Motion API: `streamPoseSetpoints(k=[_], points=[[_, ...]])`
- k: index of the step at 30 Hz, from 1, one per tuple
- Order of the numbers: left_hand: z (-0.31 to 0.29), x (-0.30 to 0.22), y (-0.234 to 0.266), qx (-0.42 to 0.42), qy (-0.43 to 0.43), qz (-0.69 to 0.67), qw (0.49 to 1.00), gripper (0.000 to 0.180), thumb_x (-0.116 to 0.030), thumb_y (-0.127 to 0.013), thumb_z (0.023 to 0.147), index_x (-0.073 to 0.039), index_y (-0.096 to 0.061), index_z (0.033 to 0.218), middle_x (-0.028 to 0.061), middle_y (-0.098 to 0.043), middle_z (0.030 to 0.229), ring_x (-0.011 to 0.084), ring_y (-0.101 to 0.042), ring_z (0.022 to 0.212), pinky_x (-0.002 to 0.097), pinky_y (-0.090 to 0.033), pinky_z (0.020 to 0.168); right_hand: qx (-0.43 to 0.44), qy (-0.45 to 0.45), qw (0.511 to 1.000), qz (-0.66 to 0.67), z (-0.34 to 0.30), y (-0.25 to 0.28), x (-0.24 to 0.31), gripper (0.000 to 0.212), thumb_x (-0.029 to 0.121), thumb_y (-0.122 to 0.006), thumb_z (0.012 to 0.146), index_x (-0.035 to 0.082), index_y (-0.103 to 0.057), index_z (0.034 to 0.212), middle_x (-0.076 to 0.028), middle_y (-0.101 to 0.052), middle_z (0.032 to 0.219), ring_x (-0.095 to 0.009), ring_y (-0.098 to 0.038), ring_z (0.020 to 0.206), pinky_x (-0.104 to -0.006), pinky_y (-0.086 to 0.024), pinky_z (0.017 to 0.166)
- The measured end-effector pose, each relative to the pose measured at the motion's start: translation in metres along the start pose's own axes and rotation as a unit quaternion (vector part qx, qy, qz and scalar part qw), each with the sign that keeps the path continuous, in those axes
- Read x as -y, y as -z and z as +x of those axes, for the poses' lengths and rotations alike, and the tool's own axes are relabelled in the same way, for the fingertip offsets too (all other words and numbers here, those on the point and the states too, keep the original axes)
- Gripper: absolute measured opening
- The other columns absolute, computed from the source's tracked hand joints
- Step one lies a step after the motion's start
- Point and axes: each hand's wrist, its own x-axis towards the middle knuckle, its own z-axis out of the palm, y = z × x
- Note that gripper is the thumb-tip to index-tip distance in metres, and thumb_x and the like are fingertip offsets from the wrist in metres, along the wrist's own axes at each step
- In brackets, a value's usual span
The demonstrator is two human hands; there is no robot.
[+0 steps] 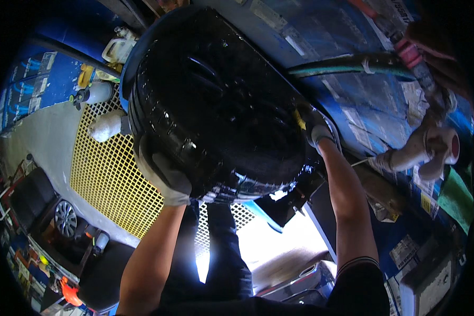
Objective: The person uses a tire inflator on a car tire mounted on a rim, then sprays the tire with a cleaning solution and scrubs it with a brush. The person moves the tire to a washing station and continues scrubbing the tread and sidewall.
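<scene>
A large wet black tyre (174, 124) on a dark spoked wheel (237, 100) fills the middle, tilted before me. Water glistens on its tread. My left hand (163, 176), in a grey glove, grips the tread at the near left side, its thumb apart from the fingers. On the right, my gloved right hand (317, 129) is closed around a small yellow thing (299, 119) against the wheel's right side. Whether that is a sponge or a brush I cannot tell; the fingers partly hide it. A blue curved rim (125, 79) shows behind the tyre.
Yellow grating (110, 174) covers the floor at left, with a grey spray bottle (97, 93) and a white jug (120, 48) beyond. A green hose (347, 64) crosses the blue wall; a pale wrapped pipe (416, 150) and green cloth (458, 197) are at right. Another wheel (65, 217) stands far left.
</scene>
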Motion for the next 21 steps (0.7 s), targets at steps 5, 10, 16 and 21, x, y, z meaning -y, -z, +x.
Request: streamPoseSetpoints(k=[5, 10, 16, 21], points=[[0.009, -0.007, 0.003, 0.017, 0.042, -0.008, 0.999, 0.058, -0.036, -0.045, 0.114, 0.002, -0.047, 0.157, 0.0313, -0.054, 0.154, 0.0503, -0.056, 0.137, 0.0592, -0.047, 0.114, 0.039, -0.002, 0.999, 0.018, -0.131, 0.014, -0.024, 0.066, 0.055, -0.038, 0.114, 0.003, -0.078, 0.123, -0.031, -0.073, 0.13, -0.047, -0.069, 0.126, -0.0544, -0.057, 0.102], [0.01, 0.0, 0.002, 0.016, -0.048, 0.061, 0.997, 0.063, -0.044, -0.049, 0.113, -0.011, -0.034, 0.165, 0.0326, -0.052, 0.154, 0.0581, -0.056, 0.136, 0.0679, -0.05, 0.107, 0.117, -0.011, 0.991, 0.057, -0.15, 0.018, -0.036, 0.052, 0.048, -0.047, 0.113, 0.006, -0.07, 0.134, -0.027, -0.073, 0.125, -0.043, -0.069, 0.121, -0.049, -0.054, 0.101], [0.004, -0.006, -0.002, 0.027, 0.005, 0.037, 0.999, 0.057, -0.035, -0.044, 0.113, -0.004, -0.041, 0.161, 0.0319, -0.052, 0.155, 0.0569, -0.052, 0.141, 0.0654, -0.046, 0.113, 0.033, -0.064, 0.992, 0.105, 0.026, 0.004, 0.005, 0.063, 0.059, -0.047, 0.113, 0.012, -0.061, 0.152, -0.019, -0.066, 0.147, -0.032, -0.064, 0.129, -0.0397, -0.046, 0.114], [0.018, -0.008, -0.005, 0.031, 0.059, 0.022, 0.998, 0.053, -0.03, -0.052, 0.112, 0.006, -0.051, 0.151, 0.0344, -0.055, 0.149, 0.0539, -0.055, 0.137, 0.0619, -0.047, 0.112, 0.001, -0.047, 0.995, 0.093, -0.014, 0.005, 0.009, 0.058, 0.052, -0.052, 0.113, 0.011, -0.06, 0.153, -0.013, -0.067, 0.139, -0.025, -0.065, 0.117, -0.0355, -0.046, 0.107]])
